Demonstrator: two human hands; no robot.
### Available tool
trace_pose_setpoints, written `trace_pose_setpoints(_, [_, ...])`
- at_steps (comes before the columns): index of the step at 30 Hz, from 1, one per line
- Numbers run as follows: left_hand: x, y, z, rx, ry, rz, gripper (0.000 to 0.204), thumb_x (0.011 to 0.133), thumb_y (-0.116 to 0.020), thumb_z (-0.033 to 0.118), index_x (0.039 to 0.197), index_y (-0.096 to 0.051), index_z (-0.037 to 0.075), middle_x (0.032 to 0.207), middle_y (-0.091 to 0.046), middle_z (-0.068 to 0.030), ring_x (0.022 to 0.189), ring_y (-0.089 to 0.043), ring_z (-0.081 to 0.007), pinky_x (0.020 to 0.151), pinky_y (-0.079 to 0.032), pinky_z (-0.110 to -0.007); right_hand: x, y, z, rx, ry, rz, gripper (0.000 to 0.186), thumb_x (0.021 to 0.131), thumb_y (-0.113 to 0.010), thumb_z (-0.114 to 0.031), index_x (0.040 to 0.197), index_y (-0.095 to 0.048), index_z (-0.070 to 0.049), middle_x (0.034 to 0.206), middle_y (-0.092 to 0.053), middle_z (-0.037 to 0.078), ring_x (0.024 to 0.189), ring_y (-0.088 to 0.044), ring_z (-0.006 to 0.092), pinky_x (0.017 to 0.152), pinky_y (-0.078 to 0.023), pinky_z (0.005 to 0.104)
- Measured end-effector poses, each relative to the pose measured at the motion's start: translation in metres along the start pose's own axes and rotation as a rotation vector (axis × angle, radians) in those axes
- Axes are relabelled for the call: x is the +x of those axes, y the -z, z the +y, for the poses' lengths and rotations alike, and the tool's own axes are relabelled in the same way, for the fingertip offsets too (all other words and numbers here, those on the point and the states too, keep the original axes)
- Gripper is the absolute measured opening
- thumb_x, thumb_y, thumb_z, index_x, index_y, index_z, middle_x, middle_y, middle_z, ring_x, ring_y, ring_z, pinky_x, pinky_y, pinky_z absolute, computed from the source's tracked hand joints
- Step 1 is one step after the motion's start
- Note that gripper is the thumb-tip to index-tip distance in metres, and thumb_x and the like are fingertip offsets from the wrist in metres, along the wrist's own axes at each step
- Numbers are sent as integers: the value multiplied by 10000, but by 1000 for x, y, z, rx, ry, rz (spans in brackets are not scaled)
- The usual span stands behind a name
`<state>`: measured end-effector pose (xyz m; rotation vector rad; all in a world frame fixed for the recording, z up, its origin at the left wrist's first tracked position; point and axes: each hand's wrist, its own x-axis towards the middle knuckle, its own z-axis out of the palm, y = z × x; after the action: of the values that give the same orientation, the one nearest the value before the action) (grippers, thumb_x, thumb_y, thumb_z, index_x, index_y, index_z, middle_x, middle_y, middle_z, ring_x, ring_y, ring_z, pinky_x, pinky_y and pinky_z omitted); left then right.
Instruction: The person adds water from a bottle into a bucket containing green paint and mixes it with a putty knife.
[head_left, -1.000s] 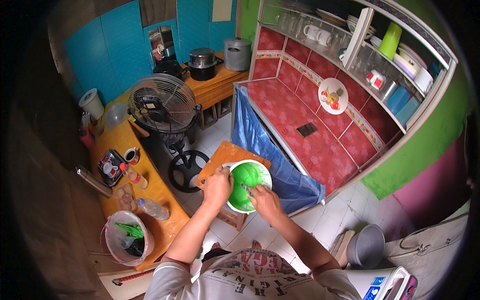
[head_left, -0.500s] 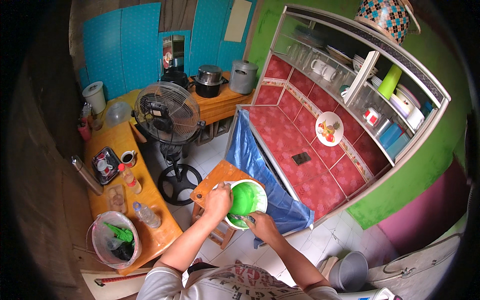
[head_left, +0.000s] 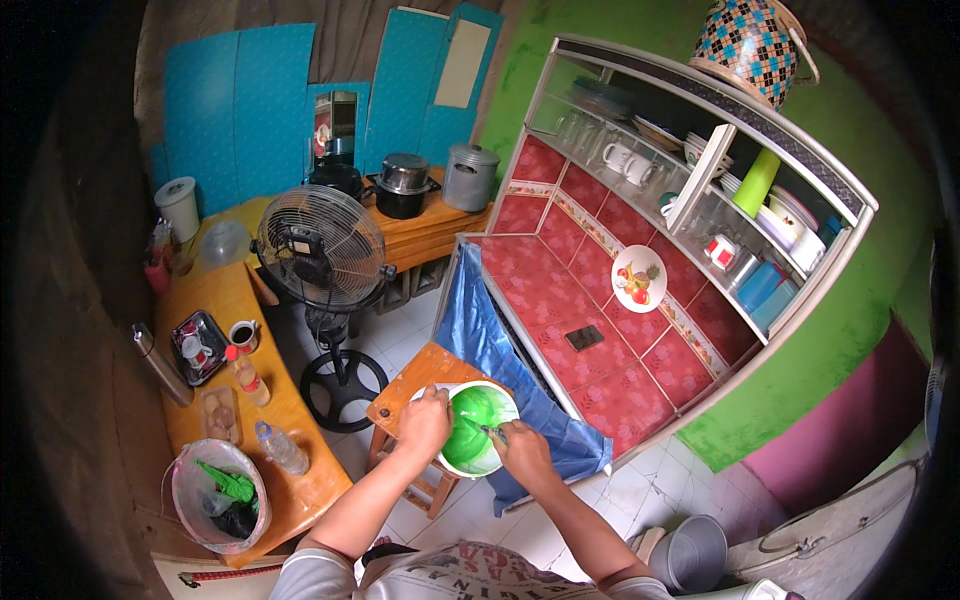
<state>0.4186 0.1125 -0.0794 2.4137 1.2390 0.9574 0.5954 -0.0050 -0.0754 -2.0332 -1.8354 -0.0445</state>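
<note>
A white bowl [head_left: 514,408] rests on a small wooden stool [head_left: 405,380] in front of me. Thick, bright green mixture [head_left: 470,447] fills much of it and smears the inner wall. My left hand [head_left: 425,422] is closed on the bowl's left rim. At the right side, my right hand [head_left: 522,450] grips a slim utensil [head_left: 490,430] by its greyish handle. The utensil's far end dips into the green mixture, so its kind cannot be made out.
A standing fan [head_left: 320,250] is beyond the stool. The wooden table [head_left: 320,490] on the left bears bottles, a coffee cup [head_left: 243,335] and a bucket [head_left: 180,500]. On the right, a red-tiled counter [head_left: 520,280] with a blue plastic sheet [head_left: 470,310] holds a phone [head_left: 583,338].
The utensil has moved from the near side of the bowl toward its middle, stirring the green mixture. My left hand keeps its hold on the rim. The whole view has shifted slightly.
</note>
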Motion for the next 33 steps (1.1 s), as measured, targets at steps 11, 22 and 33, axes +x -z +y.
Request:
trace_pose_setpoints(11, [0, 3, 4, 6, 14, -17, 144, 854, -653, 122, 894, -669, -16, 949, -665, -234, 738, -690, -405, 690, -572, -490, 4, -13, 2, 4, -37, -7, 274, 943, -633, -275, 939, -685, -6, 926, -686, 207, 835, -689, 391, 741, -558, 484])
trace_pose_setpoints(22, [2, 3, 6, 24, 6, -13, 150, 861, -664, 134, 883, -660, -14, 952, -665, -222, 718, -691, -405, 671, -574, -489, -16, -15, -9, 237, -109, -157, 319, 920, -667, -319, 950, -726, -7, 870, -702, 224, 795, -690, 399, 728, -546, 486])
trace_pose_setpoints(33, [2, 3, 5, 35, -25, 1, 142, 869, -657, 136, 882, -651, -6, 915, -645, -203, 707, -692, -392, 643, -573, -486, -11, 4, -28, 474, -36, -154, 287, 920, -702, -273, 1006, -729, -1, 892, -699, 224, 834, -684, 403, 757, -544, 461])
